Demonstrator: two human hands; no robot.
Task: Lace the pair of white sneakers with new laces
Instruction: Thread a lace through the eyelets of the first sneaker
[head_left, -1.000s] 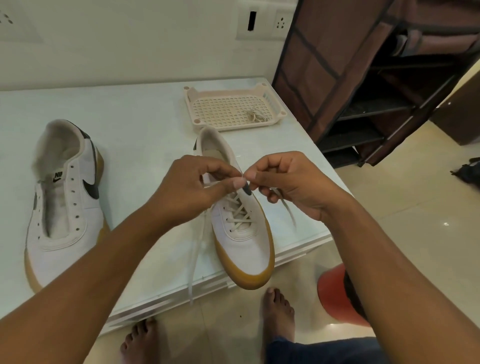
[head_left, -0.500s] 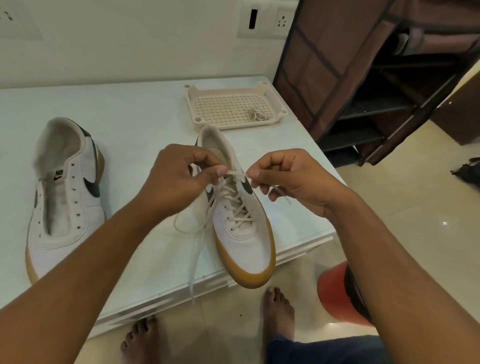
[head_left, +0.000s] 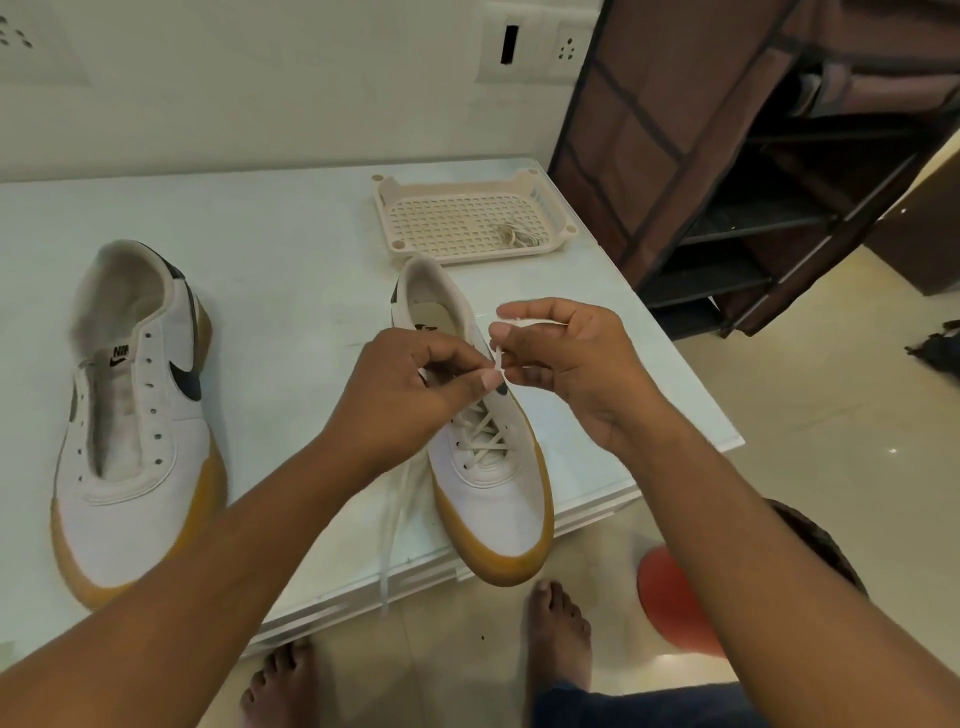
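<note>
On the table, one sneaker lies left of the other; the tray sits behind.

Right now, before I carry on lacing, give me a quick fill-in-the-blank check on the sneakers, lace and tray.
1. The left hand and right hand both pinch the white lace of the partly laced sneaker on the person's ____.
2. The Nike sneaker on the left has ____ lace in its eyelets.
3. The bundled spare lace lies ____ the perforated tray.
Missing words: right; no; in.
</note>
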